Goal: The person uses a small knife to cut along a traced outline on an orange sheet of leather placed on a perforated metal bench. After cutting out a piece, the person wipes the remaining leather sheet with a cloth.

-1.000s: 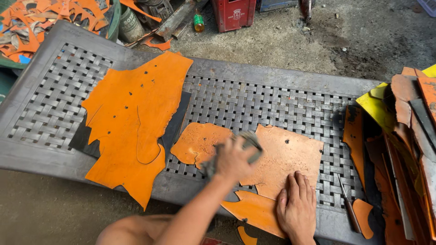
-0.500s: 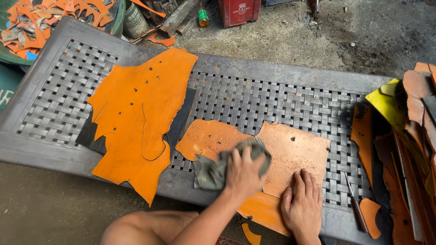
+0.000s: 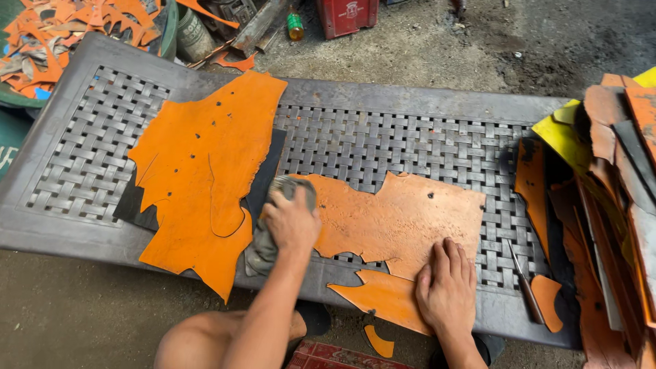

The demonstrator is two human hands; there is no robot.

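Leather (image 3: 396,222) — a ragged-edged orange-brown sheet — is lying flat on the woven grey desk (image 3: 383,147), and a wiping step looks to be in hand. The left hand (image 3: 292,220) is closing its grip over a crumpled grey rag (image 3: 263,246) at the sheet's left end, fingers curled and pressing down, while the right hand (image 3: 447,287) is resting spread and flat on the near right edge, pinning the sheet. By my judgement, the next stroke is calling for steady downward pressure and a firm anchor so the piece is not sliding on the slatted surface. To the left, a brighter, smoother orange hide (image 3: 201,171) is draping over a dark layer; at right, stiff offcuts (image 3: 615,191) are stacking up — beside a thin awl-like tool (image 3: 526,290).
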